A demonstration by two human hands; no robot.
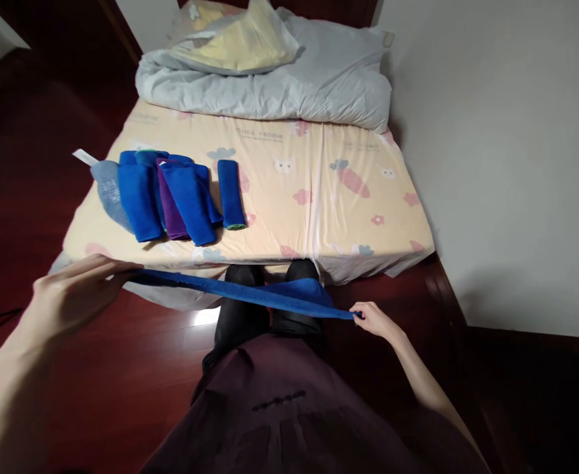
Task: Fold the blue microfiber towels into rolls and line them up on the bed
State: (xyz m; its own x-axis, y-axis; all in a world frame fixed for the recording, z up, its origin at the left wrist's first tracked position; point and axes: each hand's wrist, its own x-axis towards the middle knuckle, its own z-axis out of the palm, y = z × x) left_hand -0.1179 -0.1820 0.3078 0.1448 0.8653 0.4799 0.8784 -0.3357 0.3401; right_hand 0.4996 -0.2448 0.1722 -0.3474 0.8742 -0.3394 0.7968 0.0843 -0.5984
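Note:
A blue towel [249, 293] is stretched between my hands, in front of my knees and short of the bed's near edge. My left hand [82, 280] pinches one corner at the left. At the other end, my right hand [369, 318] grips the opposite corner with its fingers closed. The towel's lower part hangs away from me and is mostly hidden behind its taut edge. On the bed lies a single folded blue towel [230, 193], with a green edge at its near end. Left of it, several folded blue towels [186, 204] lie around a purple towel [173, 209].
The bed [279, 224] has a yellow sheet with carrot and rabbit prints. A grey-blue plastic package [110, 191] rests at its left. A rolled light quilt [338, 79] and a yellow item in clear plastic [249, 46] lie at the far end. A white wall [506, 145] stands right.

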